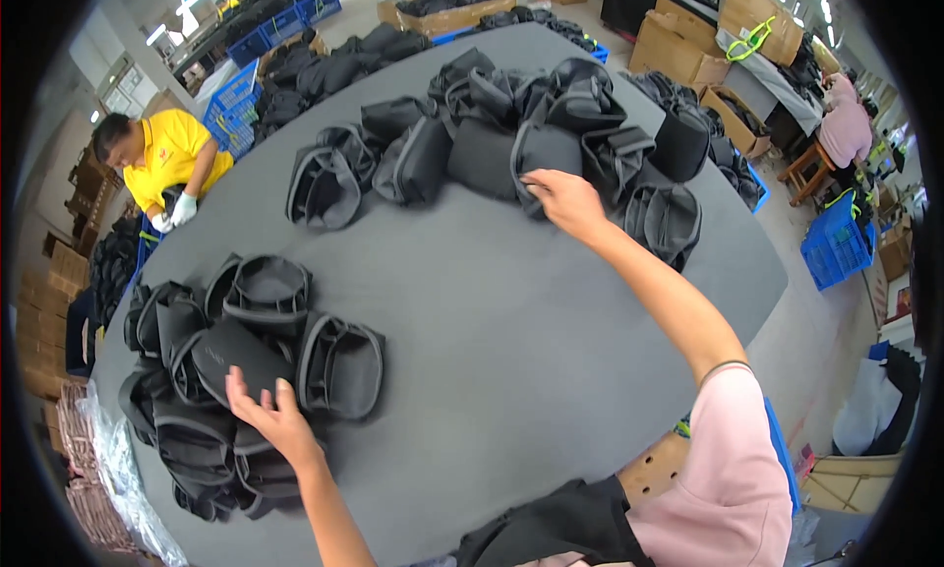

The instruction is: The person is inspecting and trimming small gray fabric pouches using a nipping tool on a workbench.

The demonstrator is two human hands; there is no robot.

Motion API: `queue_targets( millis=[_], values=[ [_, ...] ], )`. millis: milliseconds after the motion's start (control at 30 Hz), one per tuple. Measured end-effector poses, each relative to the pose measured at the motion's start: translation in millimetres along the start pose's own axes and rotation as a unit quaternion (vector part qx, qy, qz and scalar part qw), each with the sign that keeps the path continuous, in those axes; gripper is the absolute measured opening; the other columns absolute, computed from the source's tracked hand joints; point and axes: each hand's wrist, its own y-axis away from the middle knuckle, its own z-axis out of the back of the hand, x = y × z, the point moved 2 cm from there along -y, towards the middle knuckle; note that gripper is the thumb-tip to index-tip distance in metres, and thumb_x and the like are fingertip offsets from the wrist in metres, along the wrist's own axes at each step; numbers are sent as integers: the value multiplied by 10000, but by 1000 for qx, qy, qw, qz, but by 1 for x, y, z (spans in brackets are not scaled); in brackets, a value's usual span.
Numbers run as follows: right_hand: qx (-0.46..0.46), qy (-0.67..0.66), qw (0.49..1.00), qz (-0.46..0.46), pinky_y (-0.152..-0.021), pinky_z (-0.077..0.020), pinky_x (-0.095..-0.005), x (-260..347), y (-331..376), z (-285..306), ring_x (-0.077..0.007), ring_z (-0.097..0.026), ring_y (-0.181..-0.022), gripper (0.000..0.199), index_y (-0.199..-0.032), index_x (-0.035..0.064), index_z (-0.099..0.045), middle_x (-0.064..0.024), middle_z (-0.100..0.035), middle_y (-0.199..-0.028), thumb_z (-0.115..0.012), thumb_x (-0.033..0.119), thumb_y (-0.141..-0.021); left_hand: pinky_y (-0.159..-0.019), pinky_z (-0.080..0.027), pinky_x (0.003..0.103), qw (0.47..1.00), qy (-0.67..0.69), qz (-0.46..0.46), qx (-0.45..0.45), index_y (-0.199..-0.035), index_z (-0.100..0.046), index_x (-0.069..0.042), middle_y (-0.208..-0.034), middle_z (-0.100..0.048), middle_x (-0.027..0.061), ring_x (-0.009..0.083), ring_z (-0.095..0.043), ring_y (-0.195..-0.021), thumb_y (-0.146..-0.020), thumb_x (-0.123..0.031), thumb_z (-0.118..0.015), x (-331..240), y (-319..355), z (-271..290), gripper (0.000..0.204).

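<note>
Black soft fabric pouches lie in two groups on a grey table (462, 331). At the far side, my right hand (567, 203) reaches to a black pouch (549, 152), its fingers closed on the near edge. Beside that one rests another dark pouch (482, 157), and an open-topped pouch (329, 188) lies at the group's left end. Over the left pile my left hand (275, 421) is open, fingers spread, by a closed pouch (234, 360); whether it touches that pouch I cannot tell. Right of it an open pouch (344, 365) shows its hollow inside.
A person in a yellow shirt (172, 149) with white gloves works beyond the table's left edge. Blue crates (232, 110) and heaps of black pouches (344, 63) line the far side. Cardboard boxes (678, 48) and a person in pink (844, 124) are at the far right.
</note>
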Motion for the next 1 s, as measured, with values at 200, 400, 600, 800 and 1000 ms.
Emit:
queue_targets(
  millis=[200, 400, 600, 800, 1000],
  values=[
    [242, 327, 913, -32, -725, -515, -376, -16, -96, -35, -283, -645, -859, 254, -924, 75, -675, -140, -660, -904, -576, 285, -822, -936, -350, 372, 981, 15, -70, 180, -1218, -470, -10, -1359, -323, 138, 271, -388, -1204, -763, -22, -557, -13, 27, -47, 463],
    [187, 278, 941, -50, -732, -516, -404, -10, -62, 0, -333, -642, -844, 197, -785, 36, -682, -189, -652, -865, -533, 140, -710, -769, -471, 281, 937, 170, 76, 296, -1090, -559, 1, -1041, -588, 94, 187, -582, -937, -824, 23, -516, 15, 61, -55, 271],
    [140, 6, 988, -60, -603, -484, -471, 53, 123, 48, -381, -606, -671, 158, -815, 79, -537, -155, -621, -734, -561, 230, -776, -806, -493, 286, 839, 293, 146, 436, -1071, -575, 34, -1009, -621, 115, 172, -605, -913, -903, -41, -478, -51, 120, -101, 209],
    [160, -282, 938, -124, -529, -479, -267, 161, 294, 39, -133, -609, -577, 121, -846, 66, -609, -53, -621, -691, -630, 184, -841, -809, -488, 320, 739, 223, 332, 542, -1000, -599, 43, -965, -623, 129, 198, -603, -875, -922, -309, -520, -25, 179, -100, 369],
    [218, -505, 752, -364, -500, -481, -223, 169, 323, 44, -83, -562, -517, 179, -1015, 26, -596, -41, -614, -684, -530, 156, -912, -753, -459, 348, 822, -163, -36, 544, -867, -537, 0, -861, -587, 167, 285, -580, -844, -638, -405, -764, -24, 225, -48, 518]
  ],
)
